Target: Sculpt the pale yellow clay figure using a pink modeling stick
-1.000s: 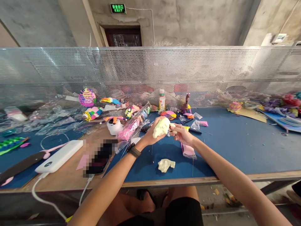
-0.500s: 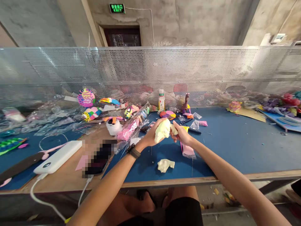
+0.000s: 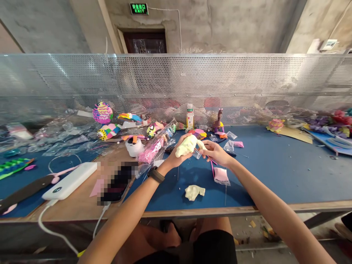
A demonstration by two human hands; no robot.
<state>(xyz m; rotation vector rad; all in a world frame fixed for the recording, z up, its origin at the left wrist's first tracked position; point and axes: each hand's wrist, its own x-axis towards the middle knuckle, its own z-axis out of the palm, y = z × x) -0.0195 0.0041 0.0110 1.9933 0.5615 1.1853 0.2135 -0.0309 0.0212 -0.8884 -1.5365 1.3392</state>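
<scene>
The left hand (image 3: 176,158) is curled around a pale yellow clay lump (image 3: 186,146), cupping it from behind and below, above the desk (image 3: 275,167). The right hand (image 3: 217,154) has its thumb and fingers pressed together on a narrow pale clay piece (image 3: 201,145) at the lump's right end; whether that piece is joined on or only touching, I cannot tell. The step in hand looks like shaping or fitting this narrow part by fingertip. The next move seems to call for a steady left palm and a light pinch at the joint, since clay this soft would probably dent or tear under a hard pull.

Below the hands, near the desk's front edge, lies a second pale clay chunk (image 3: 194,192), apart from both. Just beyond the right fingers is a clear packet of pink clay (image 3: 220,175). Farther back stand a labelled bottle (image 3: 189,118) and a long-necked clay figure (image 3: 219,123); to the left, a white power bank (image 3: 72,180) lies with its cable.
</scene>
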